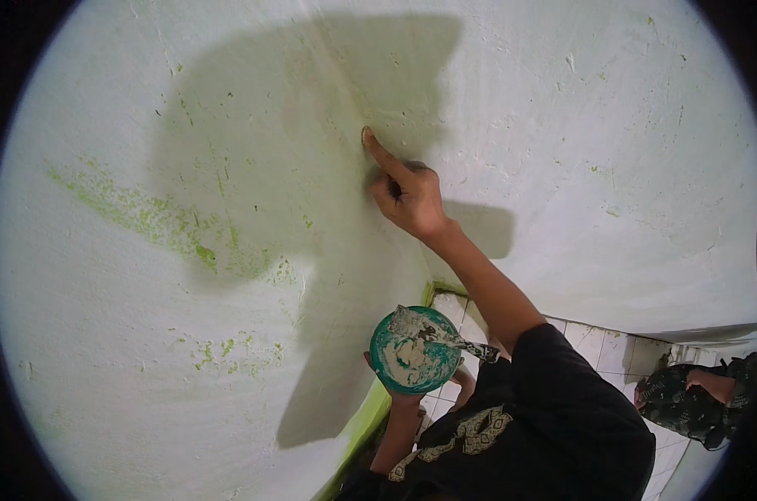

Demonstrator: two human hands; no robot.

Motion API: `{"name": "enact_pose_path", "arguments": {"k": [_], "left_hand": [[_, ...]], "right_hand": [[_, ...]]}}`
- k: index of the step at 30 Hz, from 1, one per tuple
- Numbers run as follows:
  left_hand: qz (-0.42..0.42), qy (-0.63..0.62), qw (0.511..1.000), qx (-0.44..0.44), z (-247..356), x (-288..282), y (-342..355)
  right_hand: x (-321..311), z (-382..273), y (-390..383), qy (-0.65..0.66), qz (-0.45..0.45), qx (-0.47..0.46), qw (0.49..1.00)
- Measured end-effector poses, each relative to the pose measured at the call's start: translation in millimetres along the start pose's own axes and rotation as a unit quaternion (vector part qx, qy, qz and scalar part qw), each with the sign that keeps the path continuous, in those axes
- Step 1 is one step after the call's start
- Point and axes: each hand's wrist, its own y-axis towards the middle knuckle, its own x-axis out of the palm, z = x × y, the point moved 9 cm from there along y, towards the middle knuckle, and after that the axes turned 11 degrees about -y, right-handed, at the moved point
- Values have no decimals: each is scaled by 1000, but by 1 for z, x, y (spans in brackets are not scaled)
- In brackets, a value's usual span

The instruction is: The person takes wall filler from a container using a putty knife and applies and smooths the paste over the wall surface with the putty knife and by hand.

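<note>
My right hand (416, 200) reaches up to the inner corner where two pale walls (545, 150) meet. Its index finger is stretched out, with the tip touching the corner line, while the other fingers curl loosely and hold nothing. Lower down, my left hand (402, 398) supports a green bowl (380, 367) from below and at its left side; most of that hand is hidden under the bowl. Whitish putty (412, 359) lies inside. Across the rim rests a putty-smeared putty knife (445, 336), its blade over the bowl and its dark handle pointing right.
Green paint patches (203, 255) show on the left wall, and a green strip (366, 422) runs along its foot. White floor tiles (587, 342) lie below. At the far right is another person in dark patterned clothing (687, 405). My shadow covers part of the corner.
</note>
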Motion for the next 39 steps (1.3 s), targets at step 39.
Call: {"name": "enact_pose_path", "arguments": {"k": [39], "left_hand": [[35,21,998,51,-2,4,2]], "right_hand": [[-13,-13,19,-81,-144,-38,986]]}}
